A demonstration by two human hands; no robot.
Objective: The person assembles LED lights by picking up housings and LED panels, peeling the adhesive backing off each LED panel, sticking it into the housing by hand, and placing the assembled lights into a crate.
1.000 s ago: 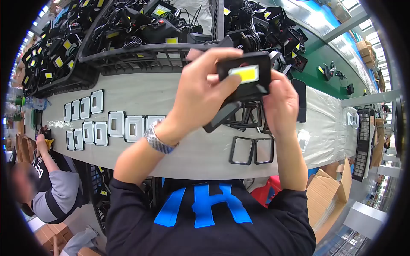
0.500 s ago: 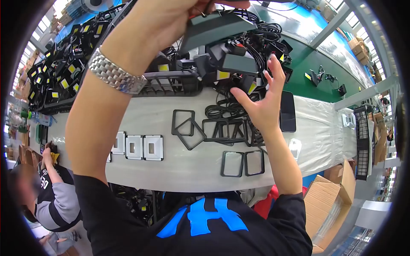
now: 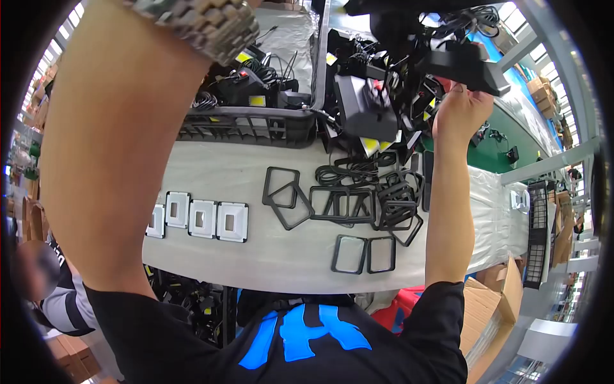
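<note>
My right hand is raised at the upper right, its fingers closed on the edge of a black floodlight. Beneath and left of it is a heap of black floodlights with yellow panels and tangled cables. My left arm, with a metal watch at the wrist, stretches up past the top edge, so the left hand is out of sight. More dark lamp parts hang at the top, blurred; what supports them cannot be made out. Several black rectangular frames lie on the table below the heap.
A black plastic crate holding lamps stands at the back of the white-covered table. Several silver-white square housings lie in a row at left. An open cardboard box is at lower right. Another person is at far left.
My right hand, open half a second ago, has moved up and right and closed on a floodlight. My left hand, with the dark lamp near it, has risen out of view. The camera view has shifted.
</note>
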